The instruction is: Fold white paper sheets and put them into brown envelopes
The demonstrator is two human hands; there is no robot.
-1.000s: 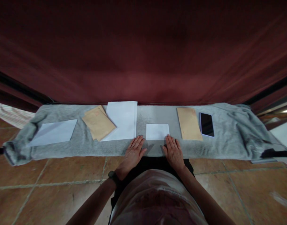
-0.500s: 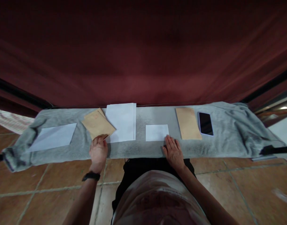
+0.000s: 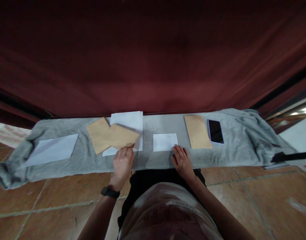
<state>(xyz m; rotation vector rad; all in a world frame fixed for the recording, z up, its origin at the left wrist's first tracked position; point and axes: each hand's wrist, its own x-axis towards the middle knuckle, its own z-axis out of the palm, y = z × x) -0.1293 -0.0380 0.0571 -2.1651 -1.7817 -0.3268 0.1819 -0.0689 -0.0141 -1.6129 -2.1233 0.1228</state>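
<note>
My left hand [image 3: 123,160], a dark watch on its wrist, pinches the lower right corner of a brown envelope [image 3: 124,136]. That envelope lies slanted over a stack of white paper [image 3: 127,120] and overlaps a second brown envelope [image 3: 97,135] to its left. Flat beside the lower right corner of a small white sheet [image 3: 165,142] rests my right hand [image 3: 183,160], fingers stretched out and fingertips touching the sheet's edge. Whether this small sheet is folded I cannot tell.
Right of the small sheet lie another brown envelope [image 3: 198,131] and a phone [image 3: 215,131], dark screen up. A white sheet [image 3: 52,149] is at the far left. All rest on a narrow surface covered with grey cloth [image 3: 243,133], before a dark red curtain [image 3: 153,73].
My left hand has moved right, pulling the upper envelope across the white paper and uncovering more of the envelope below. My right hand stays by the small sheet.
</note>
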